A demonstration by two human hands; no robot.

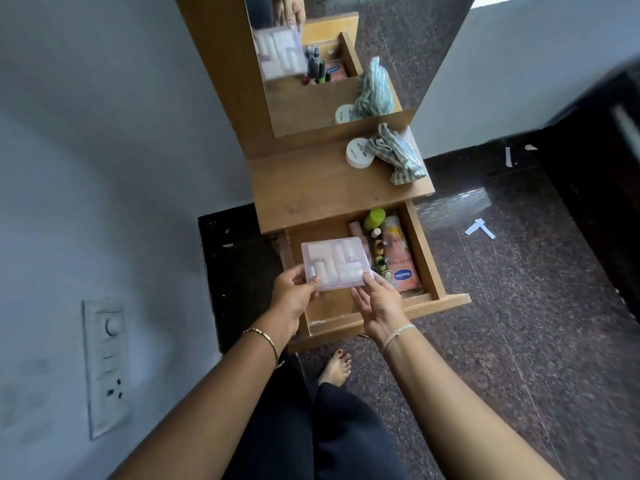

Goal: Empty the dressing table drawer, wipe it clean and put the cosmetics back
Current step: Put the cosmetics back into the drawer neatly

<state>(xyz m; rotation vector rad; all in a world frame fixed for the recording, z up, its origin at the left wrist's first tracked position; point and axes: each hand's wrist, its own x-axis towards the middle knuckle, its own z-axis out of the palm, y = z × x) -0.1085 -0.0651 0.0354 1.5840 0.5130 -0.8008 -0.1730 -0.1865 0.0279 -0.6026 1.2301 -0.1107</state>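
Head view showed a clear plastic box of pale tubes held level over the left half of the open drawer. The left hand and right hand each pinched a near corner, probably so nothing slid inside. Bottles and sachets crowded the drawer's right side. A striped cloth and a white jar lay on the tabletop, the cloth likely ready for wiping.

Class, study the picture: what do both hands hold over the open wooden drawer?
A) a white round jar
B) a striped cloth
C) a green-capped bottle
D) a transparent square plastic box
D: the left hand and right hand each pinch a near corner of the transparent square plastic box over the open wooden drawer, while the striped cloth and white round jar sit on the tabletop.
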